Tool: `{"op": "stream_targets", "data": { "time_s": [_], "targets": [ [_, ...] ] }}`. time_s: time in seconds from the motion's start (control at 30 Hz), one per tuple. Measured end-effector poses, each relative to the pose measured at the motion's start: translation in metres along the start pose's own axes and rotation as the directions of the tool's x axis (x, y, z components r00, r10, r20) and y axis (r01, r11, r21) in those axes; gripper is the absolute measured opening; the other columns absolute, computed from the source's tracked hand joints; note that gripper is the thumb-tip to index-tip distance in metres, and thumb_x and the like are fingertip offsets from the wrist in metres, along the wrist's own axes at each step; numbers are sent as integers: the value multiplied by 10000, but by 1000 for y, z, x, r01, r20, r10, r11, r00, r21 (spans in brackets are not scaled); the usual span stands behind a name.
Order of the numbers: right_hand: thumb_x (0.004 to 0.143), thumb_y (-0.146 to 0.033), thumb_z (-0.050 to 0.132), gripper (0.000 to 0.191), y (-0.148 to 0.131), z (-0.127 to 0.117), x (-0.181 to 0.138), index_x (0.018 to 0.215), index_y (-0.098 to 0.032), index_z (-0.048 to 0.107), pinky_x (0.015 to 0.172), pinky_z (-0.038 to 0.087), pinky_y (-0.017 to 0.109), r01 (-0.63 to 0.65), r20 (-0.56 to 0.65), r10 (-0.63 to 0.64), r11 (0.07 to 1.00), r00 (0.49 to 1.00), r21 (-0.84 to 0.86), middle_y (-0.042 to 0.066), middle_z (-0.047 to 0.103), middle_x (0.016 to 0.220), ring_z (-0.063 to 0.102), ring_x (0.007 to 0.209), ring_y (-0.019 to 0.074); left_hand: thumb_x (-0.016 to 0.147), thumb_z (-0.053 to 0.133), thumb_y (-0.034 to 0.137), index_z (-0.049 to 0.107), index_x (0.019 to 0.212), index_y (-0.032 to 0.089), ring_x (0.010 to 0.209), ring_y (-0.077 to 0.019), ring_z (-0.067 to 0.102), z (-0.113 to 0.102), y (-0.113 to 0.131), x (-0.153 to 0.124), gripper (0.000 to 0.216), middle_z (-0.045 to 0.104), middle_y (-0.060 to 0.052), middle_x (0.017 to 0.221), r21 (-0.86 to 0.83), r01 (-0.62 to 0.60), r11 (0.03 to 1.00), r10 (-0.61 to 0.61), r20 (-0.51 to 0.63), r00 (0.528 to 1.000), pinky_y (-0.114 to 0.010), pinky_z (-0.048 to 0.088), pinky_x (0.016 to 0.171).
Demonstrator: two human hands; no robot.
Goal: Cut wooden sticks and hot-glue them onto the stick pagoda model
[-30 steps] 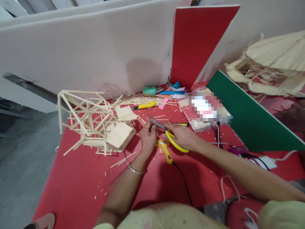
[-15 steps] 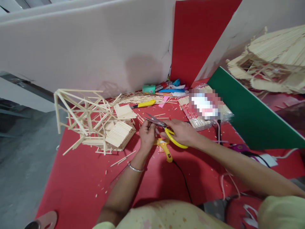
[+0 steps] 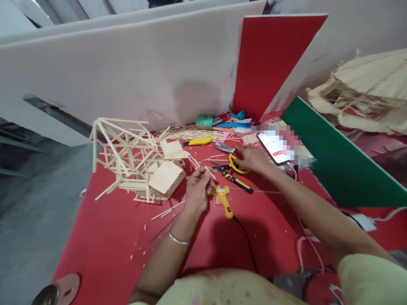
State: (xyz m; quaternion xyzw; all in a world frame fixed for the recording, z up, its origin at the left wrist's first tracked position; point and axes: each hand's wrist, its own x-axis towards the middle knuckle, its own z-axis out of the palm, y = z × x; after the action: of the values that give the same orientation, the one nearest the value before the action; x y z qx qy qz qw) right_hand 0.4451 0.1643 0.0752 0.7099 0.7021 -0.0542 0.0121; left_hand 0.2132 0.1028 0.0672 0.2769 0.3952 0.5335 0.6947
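Note:
My left hand (image 3: 197, 189) pinches a short thin wooden stick (image 3: 210, 173) between thumb and fingers. To the right, my right hand (image 3: 252, 159) grips the yellow handles of a pair of scissors (image 3: 226, 148), whose blades point left, low over the table. Between the hands lie cutting pliers (image 3: 239, 184) with black and yellow handles. A yellow glue gun (image 3: 226, 204) rests just below them, its nozzle end partly hidden by my left hand. Left of that hand stands a stick-built frame (image 3: 119, 154) with flat stick panels (image 3: 163, 177) at its side.
A yellow utility knife (image 3: 199, 141) and a pile of loose sticks (image 3: 187, 133) lie at the back. At right are a phone (image 3: 274, 148) on bagged sticks, a green board (image 3: 337, 165) and a larger stick model (image 3: 372, 84). The glue gun's black cord (image 3: 246, 237) runs toward me.
My right hand has carried the scissors away from my left hand, to the right and back, lower toward the table. The pliers now show. My left hand still pinches the stick.

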Motion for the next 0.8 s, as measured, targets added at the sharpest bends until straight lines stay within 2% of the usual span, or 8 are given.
{"op": "stream_targets", "data": {
  "time_s": [0.1, 0.2, 0.3, 0.5, 0.6, 0.67, 0.73, 0.8],
  "targets": [
    [950, -425, 552, 409, -18, -10, -32, 1208, -147, 708, 981, 450, 407, 128, -176, -108, 986, 978, 108, 188, 700, 1236, 626, 1150, 312, 636, 926, 380, 687, 876, 146, 466, -33, 452, -8, 9, -16, 412, 554, 52, 603, -75, 51, 996, -53, -26, 998, -123, 273, 384],
    [927, -492, 632, 316, -57, -14, -80, 1075, -236, 743, 864, 522, 320, 414, -356, -263, 785, 897, 461, 60, 769, 1050, 698, 930, 205, 658, 920, 365, 702, 908, 149, 461, -31, 405, -17, 19, -32, 396, 480, 69, 562, -146, 65, 987, -69, -17, 997, -120, 249, 384],
    [884, -418, 724, 229, -102, -6, -115, 1020, -235, 744, 810, 536, 311, 558, -563, -246, 670, 789, 490, 44, 781, 939, 701, 831, 185, 666, 918, 356, 695, 921, 153, 453, -30, 367, -24, 29, -45, 395, 450, 76, 544, -179, 65, 982, -68, -11, 998, -119, 239, 385],
    [934, -234, 649, 110, -160, 15, -131, 961, -242, 755, 779, 542, 303, 596, -680, -103, 587, 726, 548, 30, 785, 884, 700, 784, 162, 682, 898, 418, 654, 913, 167, 442, -34, 347, -42, 35, -66, 420, 435, 82, 551, -146, 27, 989, -35, -54, 998, -137, 218, 385],
    [935, -236, 637, 126, -175, 13, -129, 977, -246, 755, 797, 546, 329, 584, -677, -80, 586, 732, 562, 38, 786, 892, 706, 817, 178, 805, 772, 517, 676, 931, 178, 457, -63, 393, -61, 35, -84, 374, 500, 50, 593, 111, -102, 988, 118, -148, 982, -176, 270, 400],
    [931, -234, 635, 120, -185, 10, -126, 968, -248, 749, 799, 543, 343, 599, -692, -78, 576, 718, 556, 39, 784, 876, 701, 816, 183, 874, 714, 462, 695, 871, 185, 536, -95, 478, -79, 37, -99, 278, 565, 16, 645, 491, -309, 815, 441, -178, 880, -211, 382, 484],
    [920, -231, 647, 95, -197, 9, -122, 932, -246, 740, 785, 538, 350, 633, -719, -90, 557, 690, 538, 34, 776, 841, 693, 797, 185, 861, 747, 326, 712, 826, 198, 646, -134, 549, -99, 44, -110, 137, 613, -10, 691, 813, -436, 387, 732, 17, 681, -264, 463, 620],
    [905, -223, 668, 67, -210, 11, -116, 902, -244, 732, 776, 534, 353, 670, -750, -95, 533, 655, 517, 28, 771, 824, 686, 782, 184, 807, 791, 240, 735, 904, 206, 754, -170, 596, -117, 58, -113, 117, 678, -49, 824, 892, -448, -60, 875, 263, 407, -310, 493, 710]
  ]
}}
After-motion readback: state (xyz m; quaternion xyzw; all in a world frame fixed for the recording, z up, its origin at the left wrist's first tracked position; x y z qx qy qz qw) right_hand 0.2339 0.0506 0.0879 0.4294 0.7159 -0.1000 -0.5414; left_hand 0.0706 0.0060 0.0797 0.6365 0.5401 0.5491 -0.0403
